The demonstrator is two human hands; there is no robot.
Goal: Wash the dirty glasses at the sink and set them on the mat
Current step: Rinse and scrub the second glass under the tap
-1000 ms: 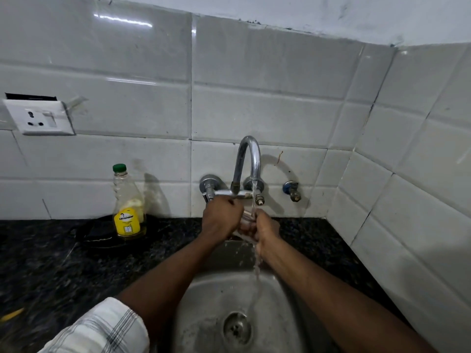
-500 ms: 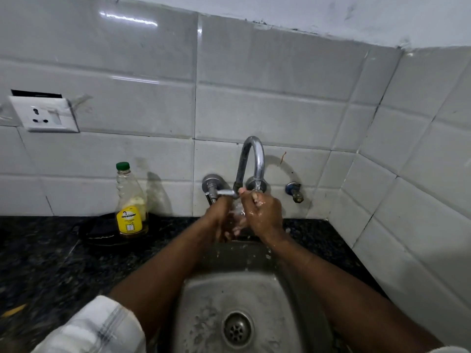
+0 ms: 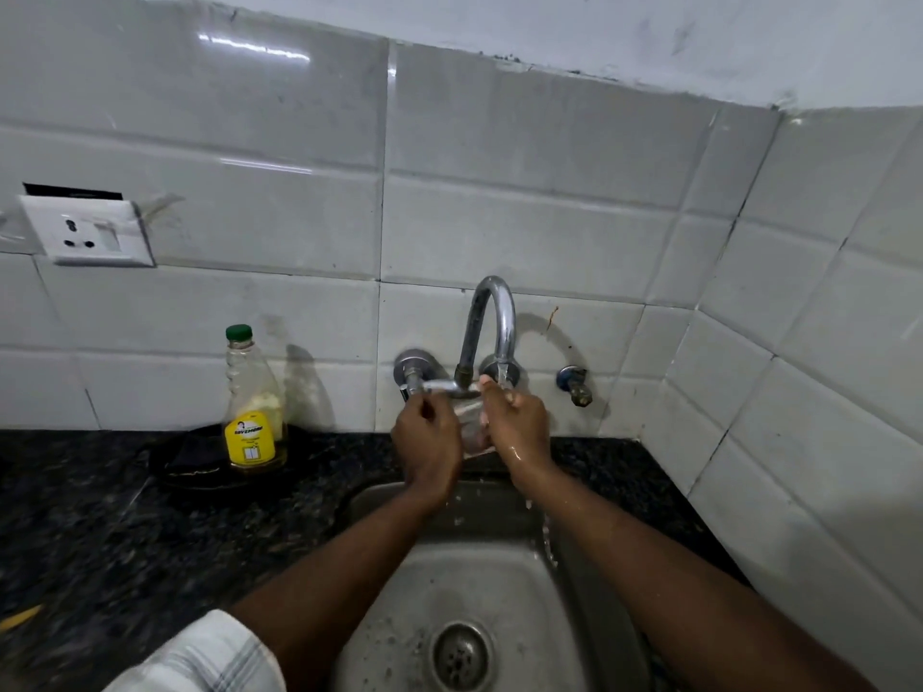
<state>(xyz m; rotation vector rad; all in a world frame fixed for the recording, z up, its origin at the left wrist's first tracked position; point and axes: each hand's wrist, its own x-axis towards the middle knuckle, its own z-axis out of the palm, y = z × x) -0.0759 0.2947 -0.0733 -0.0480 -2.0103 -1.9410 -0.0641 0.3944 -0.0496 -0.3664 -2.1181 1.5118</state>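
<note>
Steel sink [image 3: 589, 581], glass [image 3: 470, 426] between both hands

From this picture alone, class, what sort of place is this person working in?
Most likely a home kitchen: a stainless steel sink set in a dark speckled stone counter, a curved chrome wall tap on white tiles, and a clear green-capped bottle of yellow liquid.

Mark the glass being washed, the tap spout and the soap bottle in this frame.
glass [image 3: 469, 427], head view, on the clear wall showing between the two hands.
tap spout [image 3: 494, 312], head view, on the top of the chrome arch.
soap bottle [image 3: 251, 437], head view, on its yellow label.
</note>
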